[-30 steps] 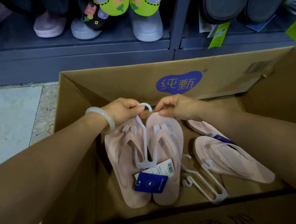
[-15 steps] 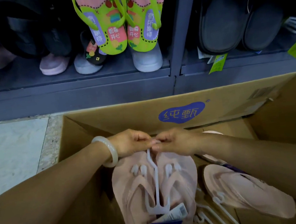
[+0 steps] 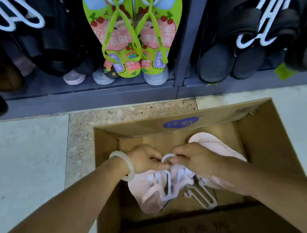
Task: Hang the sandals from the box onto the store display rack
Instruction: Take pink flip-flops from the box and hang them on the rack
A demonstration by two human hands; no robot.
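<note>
So both hands are down in the cardboard box (image 3: 265, 140), working at the top of a white plastic hanger (image 3: 167, 175) that has a pair of pale pink sandals (image 3: 150, 191) clipped on it. The left hand (image 3: 145, 161) has its fingers curled in at the base of the hook, and the right hand (image 3: 195, 158) pinches the hook loop itself from the other side, so each grip is closed on the hanger, not spread. The pair sits low in the box, blurry, with another pink sandal (image 3: 211, 146) peeking out behind the right wrist and a spare hanger (image 3: 203, 193) lying beside it on the box floor. My guess on handling: these are foam flip-flops, super light and floppy, so grabbing the soles would just bend them and maybe pop them off the clips. The hanger is the stiff bit, thin plastic, probably a little slick and not something to twist hard. Take it by the hook or the stem right under it and let the sandals dangle. The display rack (image 3: 184, 34) is straight ahead, with a green cartoon pair (image 3: 136, 36) already hanging there, so it's a lift up and forward.
</note>
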